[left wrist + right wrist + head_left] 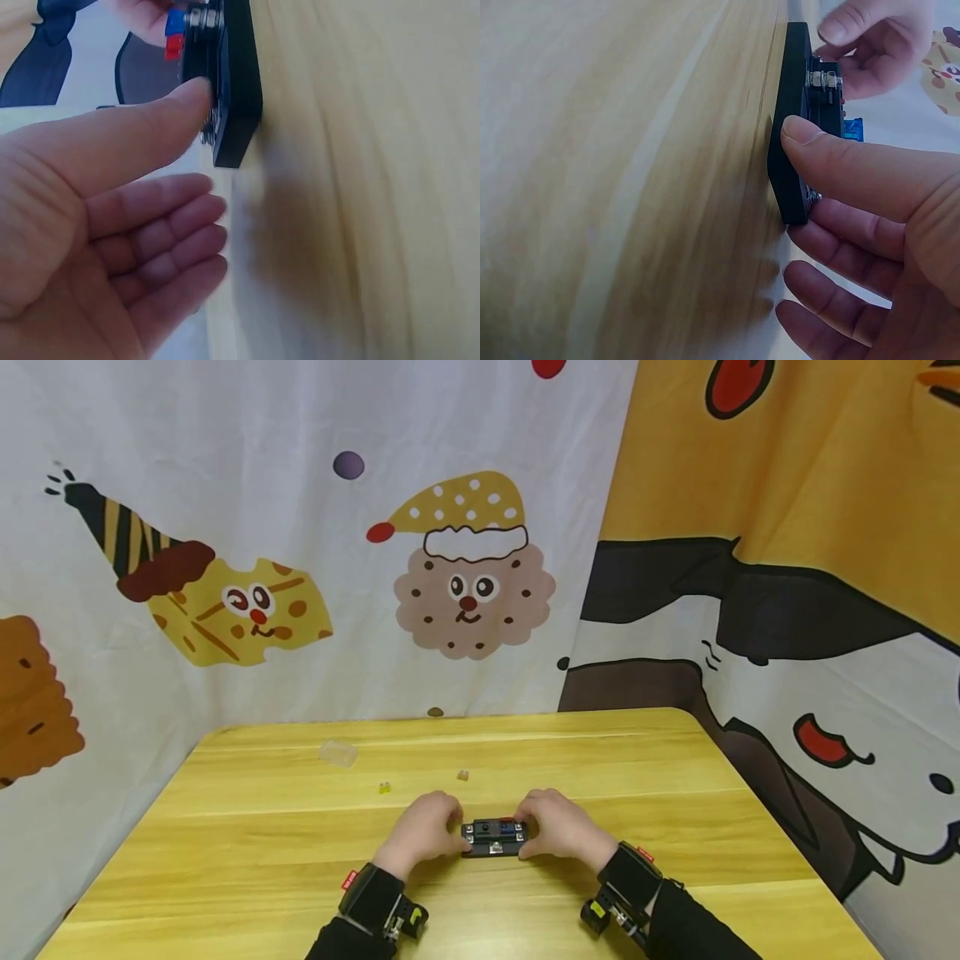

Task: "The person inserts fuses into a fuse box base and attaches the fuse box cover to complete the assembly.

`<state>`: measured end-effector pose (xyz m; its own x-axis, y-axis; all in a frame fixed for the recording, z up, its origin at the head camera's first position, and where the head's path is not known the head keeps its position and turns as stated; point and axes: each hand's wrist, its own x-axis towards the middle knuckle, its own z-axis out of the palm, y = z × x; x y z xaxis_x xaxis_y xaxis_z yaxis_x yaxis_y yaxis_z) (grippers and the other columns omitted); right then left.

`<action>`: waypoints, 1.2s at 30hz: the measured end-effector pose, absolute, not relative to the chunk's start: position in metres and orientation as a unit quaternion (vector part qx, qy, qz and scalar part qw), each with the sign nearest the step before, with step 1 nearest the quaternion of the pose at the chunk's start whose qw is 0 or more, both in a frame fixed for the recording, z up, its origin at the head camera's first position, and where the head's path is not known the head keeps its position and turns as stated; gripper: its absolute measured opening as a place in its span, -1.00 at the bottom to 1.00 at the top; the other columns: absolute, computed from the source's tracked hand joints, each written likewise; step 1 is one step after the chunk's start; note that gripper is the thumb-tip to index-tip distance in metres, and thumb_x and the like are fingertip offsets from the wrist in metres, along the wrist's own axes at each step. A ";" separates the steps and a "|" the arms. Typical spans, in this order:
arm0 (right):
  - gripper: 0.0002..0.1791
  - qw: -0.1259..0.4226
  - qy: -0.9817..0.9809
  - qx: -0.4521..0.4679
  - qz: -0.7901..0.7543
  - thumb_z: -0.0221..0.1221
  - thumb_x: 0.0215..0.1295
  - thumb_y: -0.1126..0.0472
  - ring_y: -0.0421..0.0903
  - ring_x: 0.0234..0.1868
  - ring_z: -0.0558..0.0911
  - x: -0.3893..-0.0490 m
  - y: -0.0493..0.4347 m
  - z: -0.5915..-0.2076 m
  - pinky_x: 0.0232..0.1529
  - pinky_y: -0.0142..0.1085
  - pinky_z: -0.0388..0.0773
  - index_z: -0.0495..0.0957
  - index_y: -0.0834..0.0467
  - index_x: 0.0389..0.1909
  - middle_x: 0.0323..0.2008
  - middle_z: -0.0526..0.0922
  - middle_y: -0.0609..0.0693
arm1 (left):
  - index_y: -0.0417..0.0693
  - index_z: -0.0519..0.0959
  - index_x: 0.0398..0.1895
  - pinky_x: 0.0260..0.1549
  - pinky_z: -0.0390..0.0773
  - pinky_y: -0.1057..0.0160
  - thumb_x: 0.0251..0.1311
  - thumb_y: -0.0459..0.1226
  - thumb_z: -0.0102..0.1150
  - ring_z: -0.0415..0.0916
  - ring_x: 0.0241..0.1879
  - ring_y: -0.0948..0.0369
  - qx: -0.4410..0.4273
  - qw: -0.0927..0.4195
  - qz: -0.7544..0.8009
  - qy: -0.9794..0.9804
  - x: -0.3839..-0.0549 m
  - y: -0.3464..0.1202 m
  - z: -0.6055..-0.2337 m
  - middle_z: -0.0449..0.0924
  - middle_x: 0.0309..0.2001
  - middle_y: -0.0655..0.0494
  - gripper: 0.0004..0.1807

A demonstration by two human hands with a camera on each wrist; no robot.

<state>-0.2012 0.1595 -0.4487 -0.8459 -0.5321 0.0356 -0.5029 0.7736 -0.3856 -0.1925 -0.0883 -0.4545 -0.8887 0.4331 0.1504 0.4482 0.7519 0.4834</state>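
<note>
A black fuse block with metal screw terminals lies on the table between both hands. A blue blade fuse and a red one stick up from it. My right hand pinches its right end, thumb along the front side and index finger at the end, the other fingers loosely bent. My left hand is at the left end. Its thumb overlaps the block's end in the left wrist view, while its other fingers are gently bent with nothing between them.
Farther back on the wooden table lie a small yellow fuse and a small tan fuse. A clear plastic cover lies near the back left. A printed curtain hangs behind the table's back edge.
</note>
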 end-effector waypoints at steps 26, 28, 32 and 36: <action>-0.54 0.038 0.945 -0.273 -0.176 0.57 -0.13 0.04 -0.06 -0.10 0.52 -0.203 0.160 -0.452 -0.02 -0.10 0.50 0.68 0.09 -0.17 -0.19 0.61 -0.12 | -0.23 0.69 -0.21 -0.16 0.57 0.04 -0.03 -0.33 0.50 0.60 -0.22 0.02 -0.138 0.136 -0.224 -0.955 -0.213 -0.122 -0.446 0.65 -0.24 -0.04 -0.71; -0.54 0.038 0.945 -0.272 -0.176 0.57 -0.13 0.04 -0.06 -0.10 0.52 -0.203 0.160 -0.452 -0.02 -0.10 0.50 0.68 0.08 -0.18 -0.19 0.61 -0.12 | -0.23 0.69 -0.20 -0.17 0.57 0.04 -0.02 -0.34 0.49 0.60 -0.22 0.01 -0.134 0.136 -0.222 -0.956 -0.214 -0.128 -0.446 0.65 -0.24 -0.05 -0.71; -0.54 0.032 0.944 -0.278 -0.177 0.57 -0.13 0.05 -0.06 -0.12 0.52 -0.203 0.160 -0.453 -0.04 -0.11 0.50 0.67 0.08 -0.18 -0.20 0.60 -0.12 | -0.25 0.68 -0.19 -0.17 0.57 0.03 0.00 -0.37 0.47 0.60 -0.21 -0.01 -0.129 0.130 -0.219 -0.958 -0.216 -0.142 -0.445 0.65 -0.23 -0.07 -0.72; -0.54 0.032 0.943 -0.277 -0.180 0.57 -0.14 0.05 -0.06 -0.12 0.51 -0.203 0.161 -0.453 -0.04 -0.11 0.50 0.67 0.08 -0.18 -0.20 0.60 -0.12 | -0.25 0.68 -0.19 -0.17 0.57 0.02 0.00 -0.40 0.46 0.60 -0.21 -0.02 -0.122 0.128 -0.217 -0.960 -0.217 -0.154 -0.447 0.64 -0.23 -0.09 -0.73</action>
